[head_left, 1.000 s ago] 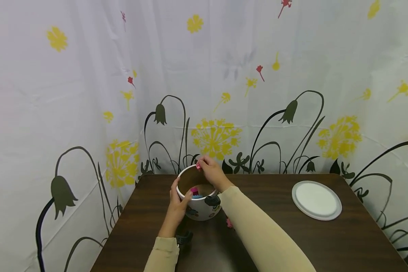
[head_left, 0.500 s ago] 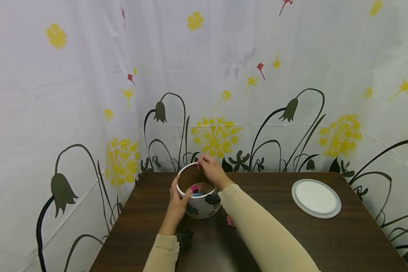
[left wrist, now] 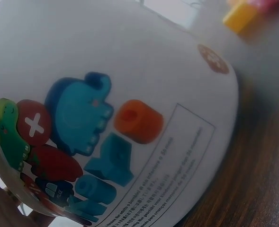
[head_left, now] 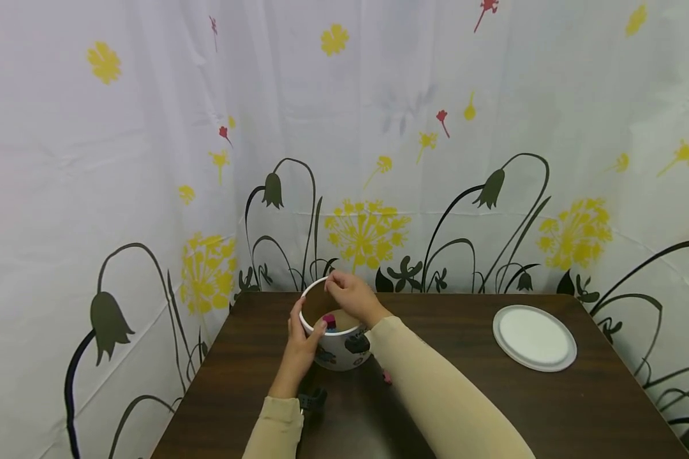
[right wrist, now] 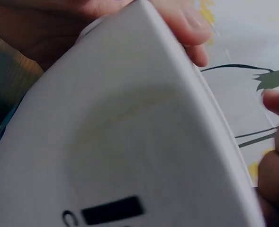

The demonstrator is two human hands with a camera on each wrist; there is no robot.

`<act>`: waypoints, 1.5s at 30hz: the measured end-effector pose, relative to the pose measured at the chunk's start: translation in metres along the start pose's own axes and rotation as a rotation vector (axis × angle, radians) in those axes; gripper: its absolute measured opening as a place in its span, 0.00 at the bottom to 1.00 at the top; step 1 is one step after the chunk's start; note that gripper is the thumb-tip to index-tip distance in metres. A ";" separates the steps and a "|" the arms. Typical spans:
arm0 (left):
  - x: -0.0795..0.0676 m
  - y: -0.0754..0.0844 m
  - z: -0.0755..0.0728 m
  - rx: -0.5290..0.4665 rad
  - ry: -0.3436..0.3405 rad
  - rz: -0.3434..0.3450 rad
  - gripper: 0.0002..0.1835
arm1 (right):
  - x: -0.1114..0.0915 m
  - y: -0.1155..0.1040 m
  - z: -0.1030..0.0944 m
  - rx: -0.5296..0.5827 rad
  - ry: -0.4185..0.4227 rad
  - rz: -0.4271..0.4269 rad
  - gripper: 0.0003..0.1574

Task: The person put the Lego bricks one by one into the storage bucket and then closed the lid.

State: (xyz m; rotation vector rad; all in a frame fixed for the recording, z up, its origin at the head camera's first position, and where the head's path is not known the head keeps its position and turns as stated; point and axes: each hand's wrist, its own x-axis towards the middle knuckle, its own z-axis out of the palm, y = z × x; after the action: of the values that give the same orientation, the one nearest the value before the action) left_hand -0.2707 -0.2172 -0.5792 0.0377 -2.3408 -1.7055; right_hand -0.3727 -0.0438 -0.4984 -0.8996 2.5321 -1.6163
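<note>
Your left hand (head_left: 298, 349) is holding the white printed bucket (head_left: 337, 354), fingers on its side at 9 o'clock, thumb at the rim near 7. This bucket is toward 10 o'clock of the brown table (head_left: 207, 408). Inside it, near 6 o'clock, is visible one magenta block (head_left: 329, 320). Your right hand (head_left: 355, 297) has curled fingers above the rim, around 12 to 1 o'clock; whether they pinch something, I cannot tell. Beside the bucket, at 4 o'clock, lies a pink piece (head_left: 386, 377), partly behind your sleeve (head_left: 436, 389). Well apart, at 3 o'clock, lies a white round lid (head_left: 534, 338).

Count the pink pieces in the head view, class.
2: one pink piece inside the round white tub, a second piece on the brown table beside the right beige sleeve. More may be hidden.
</note>
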 end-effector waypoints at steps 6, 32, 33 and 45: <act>0.000 0.001 -0.002 0.010 0.006 -0.010 0.45 | -0.007 -0.005 0.001 0.045 0.112 -0.056 0.12; -0.003 0.005 0.001 0.019 0.019 -0.004 0.44 | -0.081 0.017 -0.007 0.095 0.177 -0.215 0.09; -0.003 0.005 0.001 0.018 0.019 -0.010 0.44 | -0.086 0.017 -0.007 0.077 0.179 -0.207 0.08; -0.003 0.003 -0.002 0.015 0.014 -0.004 0.46 | -0.142 0.008 -0.048 -0.049 0.246 -0.097 0.04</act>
State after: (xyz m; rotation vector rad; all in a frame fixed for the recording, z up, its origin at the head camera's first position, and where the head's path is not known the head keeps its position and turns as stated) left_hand -0.2670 -0.2175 -0.5763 0.0566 -2.3448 -1.6842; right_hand -0.2718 0.0644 -0.5238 -0.8920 2.7390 -1.8041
